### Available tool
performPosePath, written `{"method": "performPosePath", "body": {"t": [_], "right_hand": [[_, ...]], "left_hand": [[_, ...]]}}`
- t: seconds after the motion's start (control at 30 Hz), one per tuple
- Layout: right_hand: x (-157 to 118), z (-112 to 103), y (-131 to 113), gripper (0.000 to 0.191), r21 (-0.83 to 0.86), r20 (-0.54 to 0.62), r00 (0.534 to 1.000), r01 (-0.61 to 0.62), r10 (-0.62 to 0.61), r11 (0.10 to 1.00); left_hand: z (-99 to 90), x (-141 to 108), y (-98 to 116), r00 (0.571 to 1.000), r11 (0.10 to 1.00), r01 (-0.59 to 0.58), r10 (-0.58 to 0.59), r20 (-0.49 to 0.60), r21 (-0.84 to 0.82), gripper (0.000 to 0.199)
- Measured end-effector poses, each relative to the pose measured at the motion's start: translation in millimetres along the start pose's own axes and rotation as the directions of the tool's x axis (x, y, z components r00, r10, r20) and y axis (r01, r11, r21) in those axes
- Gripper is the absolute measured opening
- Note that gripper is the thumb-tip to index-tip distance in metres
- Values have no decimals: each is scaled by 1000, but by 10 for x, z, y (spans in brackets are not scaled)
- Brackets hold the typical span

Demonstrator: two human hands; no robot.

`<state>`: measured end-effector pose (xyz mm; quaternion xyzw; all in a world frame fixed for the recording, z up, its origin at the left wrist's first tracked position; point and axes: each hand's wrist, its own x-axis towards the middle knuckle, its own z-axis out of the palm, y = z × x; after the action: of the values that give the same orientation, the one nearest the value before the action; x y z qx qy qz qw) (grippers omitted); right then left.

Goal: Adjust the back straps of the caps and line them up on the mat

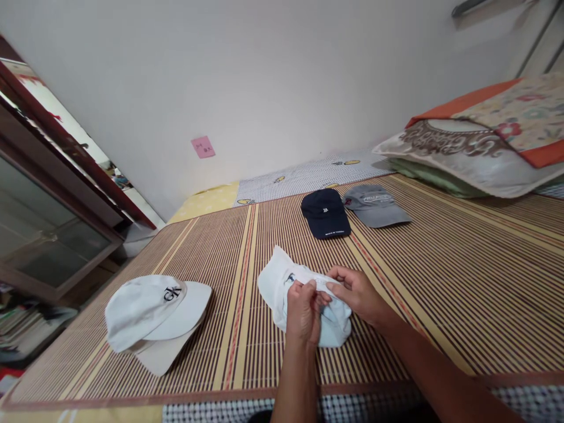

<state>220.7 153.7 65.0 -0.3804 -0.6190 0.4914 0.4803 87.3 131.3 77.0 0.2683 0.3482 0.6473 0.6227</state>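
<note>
A light white cap (277, 282) with a small dark logo lies on the striped bamboo mat (220, 241), its brim pointing up and to the left. My left hand (305, 305) pinches the cap's fabric near its middle. From the right, my right hand (355, 289) has thumb and fingers closed on the same cap's edge, close beside my left hand. The part of the cap beneath my fingers is hidden.
At the left, a white cap with black letters (150, 308) overlaps a beige brim (161, 355). Farther back sit a navy cap (326, 214) and a grey cap (376, 205). Pillows (476, 155) are piled at the right, against the wall (282, 88).
</note>
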Motion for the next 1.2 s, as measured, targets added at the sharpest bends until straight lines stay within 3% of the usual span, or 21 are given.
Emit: {"method": "performPosePath", "body": {"t": [0.17, 0.53, 0.77, 1.2], "right_hand": [[-19, -3, -69, 18, -48, -40, 999, 5, -7, 999], [-25, -25, -116, 24, 109, 13, 997, -79, 78, 991], [-19, -23, -64, 26, 119, 43, 996, -82, 78, 990], [-10, -32, -31, 18, 48, 19, 1000, -23, 22, 999]], "left_hand": [[-43, 9, -22, 1000, 1000, 7, -7, 20, 14, 29], [-15, -12, 2, 998, 999, 36, -34, 54, -29, 32], [-33, 6, -8, 999, 1000, 22, -22, 29, -1, 24], [-35, 16, -34, 1000, 1000, 15, -15, 13, 14, 29]]}}
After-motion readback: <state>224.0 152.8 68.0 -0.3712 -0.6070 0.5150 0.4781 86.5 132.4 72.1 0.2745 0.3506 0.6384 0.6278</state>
